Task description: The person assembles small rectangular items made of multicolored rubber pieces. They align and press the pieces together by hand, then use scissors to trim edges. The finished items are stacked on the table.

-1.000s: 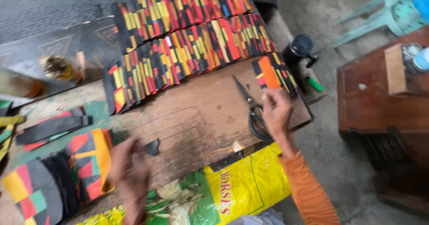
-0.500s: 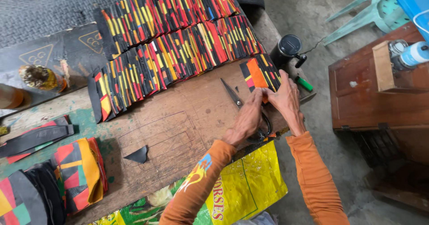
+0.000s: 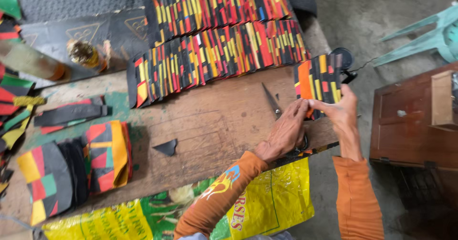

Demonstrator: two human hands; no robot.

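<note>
Striped pieces (image 3: 318, 83), a small fanned stack in black, orange, yellow and red, sit at the far right end of the wooden board (image 3: 210, 125), partly overhanging its right edge; both hands are on the stack's near edge.

Left hand (image 3: 285, 131): fingers curled, tips pressed down on the lower left corner of the stack, palm lying over the handles of the scissors (image 3: 276, 107); blades point away from the person, lying flat on the board. Right hand (image 3: 341, 113): thumb and fingers pinching the lower right edge of the stack; cannot tell how many pieces are in the pinch.

Judged step: squaring or gathering this small stack beside the two long rows of striped pieces (image 3: 214, 40) already laid overlapped across the far side; any further shifting of the stack calls for a firm two-handed hold so the fan does not slip apart.

Edges and room: board edge runs just under the right hand, bare floor beyond; dark round object (image 3: 344, 59) just behind the stack; brown cabinet (image 3: 410, 121) near on the right; open wood lies left of the scissors, with one black offcut (image 3: 167, 147); folded colour-block patches (image 3: 107, 155) well apart at the left.
</note>
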